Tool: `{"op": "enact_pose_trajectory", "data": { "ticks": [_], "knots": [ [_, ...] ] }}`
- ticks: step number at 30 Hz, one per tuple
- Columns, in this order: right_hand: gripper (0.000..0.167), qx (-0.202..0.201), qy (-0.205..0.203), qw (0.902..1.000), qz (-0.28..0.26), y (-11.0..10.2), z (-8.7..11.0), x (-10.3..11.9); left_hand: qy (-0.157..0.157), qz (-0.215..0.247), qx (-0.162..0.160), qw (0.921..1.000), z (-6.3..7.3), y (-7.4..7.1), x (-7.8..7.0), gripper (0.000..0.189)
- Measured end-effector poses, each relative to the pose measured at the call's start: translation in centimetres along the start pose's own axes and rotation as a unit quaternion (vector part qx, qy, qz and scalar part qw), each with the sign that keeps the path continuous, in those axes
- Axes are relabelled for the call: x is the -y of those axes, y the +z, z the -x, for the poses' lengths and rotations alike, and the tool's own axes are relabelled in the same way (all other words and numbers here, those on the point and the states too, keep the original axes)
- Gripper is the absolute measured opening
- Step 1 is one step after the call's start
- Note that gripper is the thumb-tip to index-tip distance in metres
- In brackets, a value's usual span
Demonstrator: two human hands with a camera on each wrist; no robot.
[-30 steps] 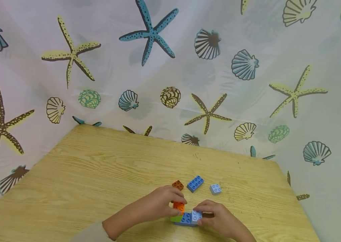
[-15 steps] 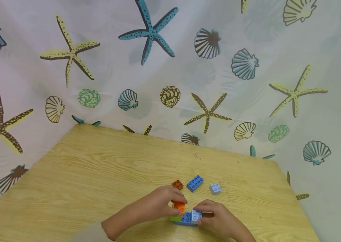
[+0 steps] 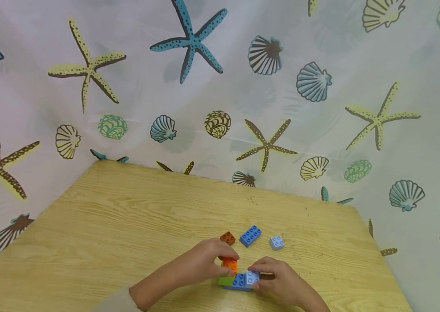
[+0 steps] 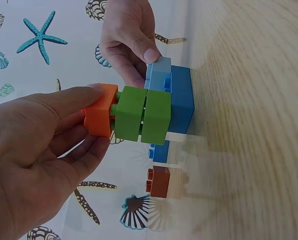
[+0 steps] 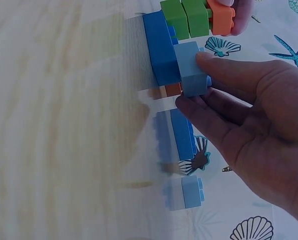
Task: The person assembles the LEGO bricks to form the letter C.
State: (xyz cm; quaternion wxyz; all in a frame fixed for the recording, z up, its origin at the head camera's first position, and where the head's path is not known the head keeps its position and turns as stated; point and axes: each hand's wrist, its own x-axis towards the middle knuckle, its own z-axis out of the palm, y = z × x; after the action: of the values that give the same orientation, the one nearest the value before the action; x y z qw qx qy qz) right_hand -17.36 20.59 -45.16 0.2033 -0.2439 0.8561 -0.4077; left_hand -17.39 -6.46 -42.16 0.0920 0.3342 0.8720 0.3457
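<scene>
My left hand [image 3: 208,261] pinches an orange toy brick [image 4: 100,111] between thumb and fingers. Below it two green bricks [image 4: 129,114] are stacked on the left end of a long blue brick [image 4: 182,100]. Green studs show in a narrow gap under the orange brick. At the blue brick's right end sits a light blue brick [image 5: 191,70], which my right hand [image 3: 284,281] grips with thumb and fingertips. Blue studs between the two ends are visible in the head view. The left fingers partly cover the orange brick there.
Behind the hands, a brown brick [image 3: 228,238], a second blue brick [image 3: 250,235] and another light blue brick [image 3: 276,242] lie apart on the wooden table [image 3: 157,203]. A curtain [image 3: 146,95] printed with shells and starfish surrounds the table's back and sides.
The head view has shifted a little, so everything appears slightly further left. Both hands keep their holds on the orange and light blue bricks.
</scene>
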Motion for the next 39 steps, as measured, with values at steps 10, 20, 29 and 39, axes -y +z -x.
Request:
{"op": "enact_pose_trajectory", "data": {
  "ticks": [10,20,29,39],
  "knots": [
    [0.033,-0.004,-0.004,0.9999,0.010,-0.1,0.1,0.2,-0.023,0.014,-0.030,0.9992,0.3,1.1,0.3,0.035],
    [0.033,-0.006,-0.005,0.9998,0.020,-0.1,0.1,0.0,-0.021,0.024,-0.046,0.9984,0.6,1.4,0.1,0.034],
    [0.030,-0.005,-0.020,0.9998,-0.009,0.0,0.2,0.0,-0.020,0.037,-0.044,0.9981,0.5,1.3,0.3,0.034],
    [0.031,-0.013,-0.047,0.9985,-0.025,0.2,0.2,-0.3,-0.032,0.060,-0.035,0.9971,0.5,1.1,0.6,0.036]
  ]
}}
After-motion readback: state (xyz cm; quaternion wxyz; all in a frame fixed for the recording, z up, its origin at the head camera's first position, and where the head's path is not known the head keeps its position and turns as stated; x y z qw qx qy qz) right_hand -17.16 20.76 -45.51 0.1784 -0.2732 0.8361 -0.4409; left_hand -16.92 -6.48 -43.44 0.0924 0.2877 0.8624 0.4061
